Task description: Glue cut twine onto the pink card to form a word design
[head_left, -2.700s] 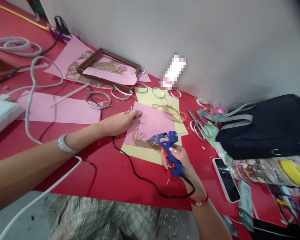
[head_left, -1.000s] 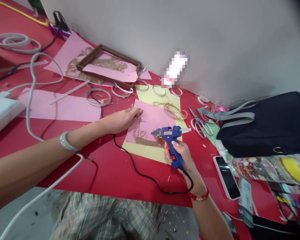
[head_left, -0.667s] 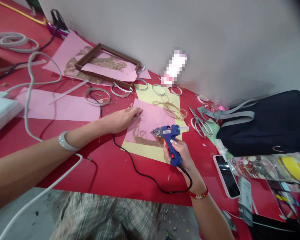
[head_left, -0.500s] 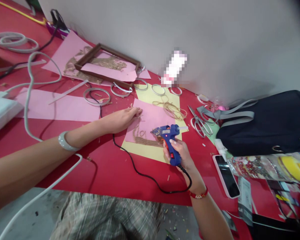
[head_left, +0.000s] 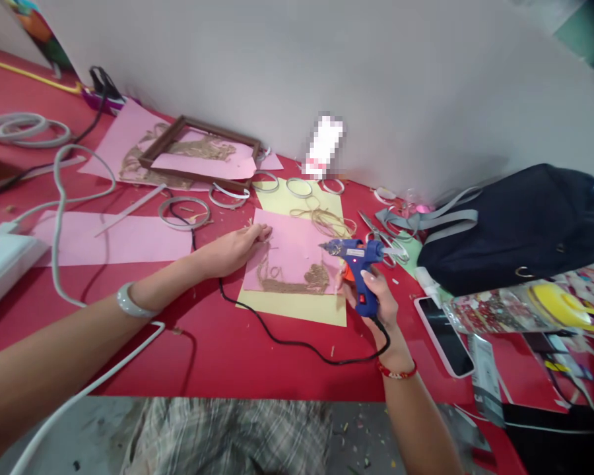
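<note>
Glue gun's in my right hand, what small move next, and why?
Probably lower the glue gun until its nozzle meets the pink paper by the twine: the right hand holds it above the sheet, and the left hand pins the sheet's edge.

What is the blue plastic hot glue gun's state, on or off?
Probably on: a small red light shows on the blue plastic hot glue gun, gripped by the right hand.
</note>
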`<state>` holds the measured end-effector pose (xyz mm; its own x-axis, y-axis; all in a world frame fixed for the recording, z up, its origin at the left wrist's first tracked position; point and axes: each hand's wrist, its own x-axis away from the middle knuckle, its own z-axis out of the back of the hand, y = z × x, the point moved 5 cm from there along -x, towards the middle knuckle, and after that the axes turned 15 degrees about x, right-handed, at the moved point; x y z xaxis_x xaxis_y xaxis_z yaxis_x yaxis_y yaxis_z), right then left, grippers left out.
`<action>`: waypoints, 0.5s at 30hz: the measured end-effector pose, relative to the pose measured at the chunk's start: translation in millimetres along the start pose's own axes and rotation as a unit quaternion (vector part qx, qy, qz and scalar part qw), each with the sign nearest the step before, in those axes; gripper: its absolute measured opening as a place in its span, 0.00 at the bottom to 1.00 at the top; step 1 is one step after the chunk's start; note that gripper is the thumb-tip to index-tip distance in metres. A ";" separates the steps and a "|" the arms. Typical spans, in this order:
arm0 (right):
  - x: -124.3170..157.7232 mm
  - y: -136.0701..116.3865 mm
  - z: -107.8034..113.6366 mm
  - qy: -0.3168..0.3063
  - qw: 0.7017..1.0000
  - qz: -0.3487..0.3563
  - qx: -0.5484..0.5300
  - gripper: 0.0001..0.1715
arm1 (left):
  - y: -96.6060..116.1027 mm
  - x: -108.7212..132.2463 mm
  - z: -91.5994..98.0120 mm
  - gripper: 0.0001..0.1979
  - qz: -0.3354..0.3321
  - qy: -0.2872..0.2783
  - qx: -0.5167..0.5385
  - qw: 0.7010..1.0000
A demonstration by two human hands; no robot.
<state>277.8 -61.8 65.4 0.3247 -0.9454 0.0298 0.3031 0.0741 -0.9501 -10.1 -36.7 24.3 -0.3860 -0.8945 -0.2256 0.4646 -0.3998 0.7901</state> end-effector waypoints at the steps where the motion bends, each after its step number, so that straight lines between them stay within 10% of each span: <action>1: -1.6 -2.0 5.6 0.023 0.999 0.010 0.020 0.21 | -1.4 -0.1 0.9 0.06 0.006 0.005 0.011 1.000; 5: 1.5 -6.3 33.1 0.125 0.965 0.034 0.228 0.20 | 1.2 -1.1 10.1 0.11 0.025 0.059 0.087 0.994; 9: 19.9 3.5 59.3 0.201 0.855 0.025 0.478 0.23 | 18.4 -0.8 21.0 0.14 0.021 0.129 0.123 0.984; 15: 38.8 36.8 76.8 0.141 0.787 -0.033 0.600 0.15 | 35.6 0.2 10.9 0.14 0.063 0.127 0.153 0.978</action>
<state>370.3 -71.4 55.5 0.1121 -0.9800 -0.1643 0.9936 0.1082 0.0329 -2.4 -48.9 58.6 -0.1130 -0.9694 -0.2179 0.2198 -0.2383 0.9460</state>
